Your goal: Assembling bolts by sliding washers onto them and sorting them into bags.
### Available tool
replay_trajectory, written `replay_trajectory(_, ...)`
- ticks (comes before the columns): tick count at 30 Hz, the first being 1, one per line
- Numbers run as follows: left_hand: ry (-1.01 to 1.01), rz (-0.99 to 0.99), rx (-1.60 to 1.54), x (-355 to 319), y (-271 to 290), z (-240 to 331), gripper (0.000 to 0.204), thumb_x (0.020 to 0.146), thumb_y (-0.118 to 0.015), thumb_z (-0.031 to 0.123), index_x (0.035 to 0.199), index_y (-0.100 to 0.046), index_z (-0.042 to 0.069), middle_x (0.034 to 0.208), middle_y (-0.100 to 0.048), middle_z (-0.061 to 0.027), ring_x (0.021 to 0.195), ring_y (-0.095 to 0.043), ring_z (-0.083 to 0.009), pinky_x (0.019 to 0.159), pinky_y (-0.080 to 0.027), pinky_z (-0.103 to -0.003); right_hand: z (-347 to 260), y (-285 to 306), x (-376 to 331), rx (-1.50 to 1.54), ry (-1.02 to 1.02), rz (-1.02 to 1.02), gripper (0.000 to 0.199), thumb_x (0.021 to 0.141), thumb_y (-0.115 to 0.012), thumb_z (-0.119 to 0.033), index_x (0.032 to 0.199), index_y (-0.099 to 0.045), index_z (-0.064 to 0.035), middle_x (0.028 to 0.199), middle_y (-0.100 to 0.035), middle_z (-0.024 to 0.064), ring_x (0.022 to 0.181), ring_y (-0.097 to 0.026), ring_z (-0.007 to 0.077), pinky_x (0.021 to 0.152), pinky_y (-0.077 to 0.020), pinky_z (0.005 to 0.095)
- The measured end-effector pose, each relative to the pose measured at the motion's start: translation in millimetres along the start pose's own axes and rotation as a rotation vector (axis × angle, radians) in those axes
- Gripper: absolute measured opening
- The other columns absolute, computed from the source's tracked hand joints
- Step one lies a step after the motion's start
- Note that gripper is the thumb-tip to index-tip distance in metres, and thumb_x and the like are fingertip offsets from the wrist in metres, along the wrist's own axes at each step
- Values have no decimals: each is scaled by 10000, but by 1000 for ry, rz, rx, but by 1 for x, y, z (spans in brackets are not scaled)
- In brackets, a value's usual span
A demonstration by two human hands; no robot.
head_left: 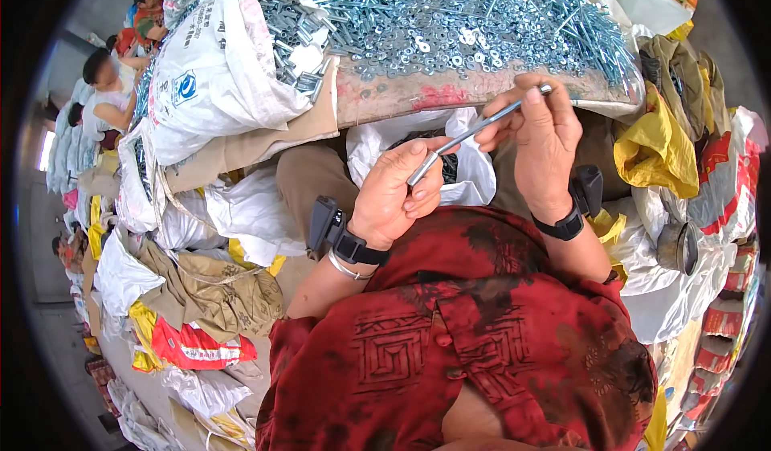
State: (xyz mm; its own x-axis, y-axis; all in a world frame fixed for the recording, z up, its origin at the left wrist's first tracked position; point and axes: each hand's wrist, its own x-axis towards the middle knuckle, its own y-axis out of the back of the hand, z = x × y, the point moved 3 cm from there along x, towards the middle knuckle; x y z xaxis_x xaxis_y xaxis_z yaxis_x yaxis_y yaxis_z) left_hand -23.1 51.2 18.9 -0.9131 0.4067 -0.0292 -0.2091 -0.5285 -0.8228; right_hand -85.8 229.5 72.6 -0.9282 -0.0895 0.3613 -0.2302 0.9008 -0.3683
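Nearest my camera is the red patterned shirt with its dark square motifs, filling the lower middle of the view. Just beyond it I see my left hand curled shut around the lower end of a long silver metal bolt, fingers wrapped over the shank and thumb pressed against it. My right hand pinches the upper end of that same bolt between thumb and fingertips, close to the head. That rod slants up from lower left to upper right, held in the air between both hands, above my lap and just near of the table edge.

Each wrist carries a black strapped device; a thin silver bangle sits beside the one on the left wrist.

Under the hands lies a white plastic bag, open, with dark pieces inside that I cannot make out. Farther off, a worn pinkish wooden tabletop bears a big heap of shiny silver bolts and washers. Left of it, a white woven sack gapes open on grey metal parts.

To the right, yellow plastic bags are bunched up, with red and white packets beyond. To the left, more white and tan sacks are piled on the floor, and other people sit far left.
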Motion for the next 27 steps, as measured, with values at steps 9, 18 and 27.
replay_trajectory(9,-362,260,128,-5,10,40,286,1032,-489,278,1186,-584,56,788,-477,-37,556,-388,-85,455,-308,-217,51,3,-16,27,-441,-273,310,1055,-435,-258,1115,-563,19,883,-688,152,744,-703,221,627,-582,304)
replay_trajectory(18,-7,349,144,14,22,7,230,1029,-501,299,972,-549,81,577,-473,-17,382,-356,-67,361,-267,-211,73,-11,-5,-251,-457,-727,357,933,-674,-324,758,-671,-14,593,-593,21,542,-528,64,495,-432,256)
replay_trajectory(27,6,289,247,24,23,0,171,1020,-522,246,1041,-519,76,635,-533,-91,397,-326,-56,372,-259,-196,77,99,97,-1714,52,-261,181,882,-551,-110,1021,-667,-101,909,-636,149,831,-639,381,697,-504,471)
